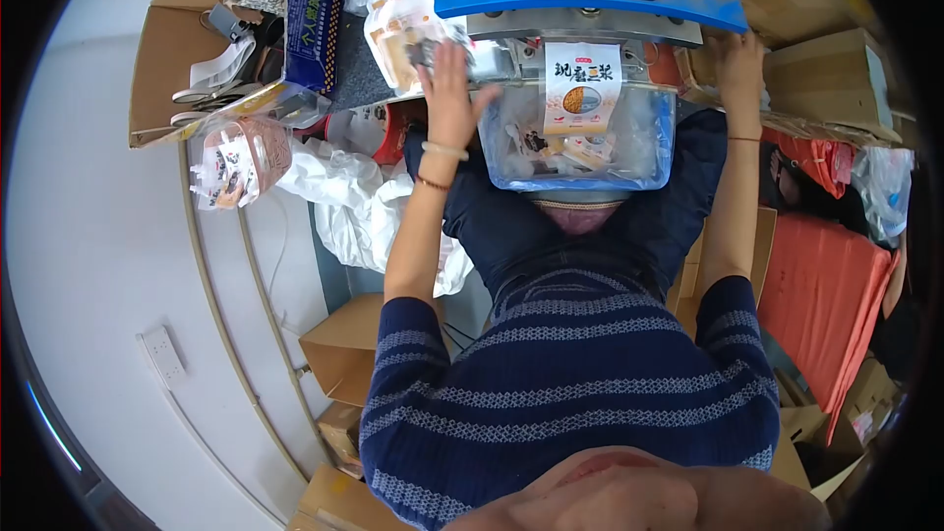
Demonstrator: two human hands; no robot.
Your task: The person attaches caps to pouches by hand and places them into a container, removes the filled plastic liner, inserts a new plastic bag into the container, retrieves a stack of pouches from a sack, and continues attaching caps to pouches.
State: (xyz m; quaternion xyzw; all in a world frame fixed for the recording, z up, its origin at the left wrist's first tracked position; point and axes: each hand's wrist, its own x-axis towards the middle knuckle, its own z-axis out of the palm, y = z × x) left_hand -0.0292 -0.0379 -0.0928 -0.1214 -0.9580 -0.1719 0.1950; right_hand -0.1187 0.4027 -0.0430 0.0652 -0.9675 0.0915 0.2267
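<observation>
My left hand (450, 98) has its fingers spread over the edge of a stack of printed packets (398, 25), with a dark blurred item near the fingertips. My right hand (739, 64) is at the right end of the blue press (590, 5), and its fingertips are partly hidden at the machine's edge. Between the hands, a white and orange printed pouch (582, 88) hangs from the front of the press. Below it, a blue bin (580, 180) lined with clear plastic sits at my lap and holds several small packets.
An open cardboard box (162, 79) with rolls and tools stands at the upper left, beside a blue box (313, 15). A clear bag of packets (239, 162) hangs below. At right are a cardboard box (831, 84) and a red cover (821, 295).
</observation>
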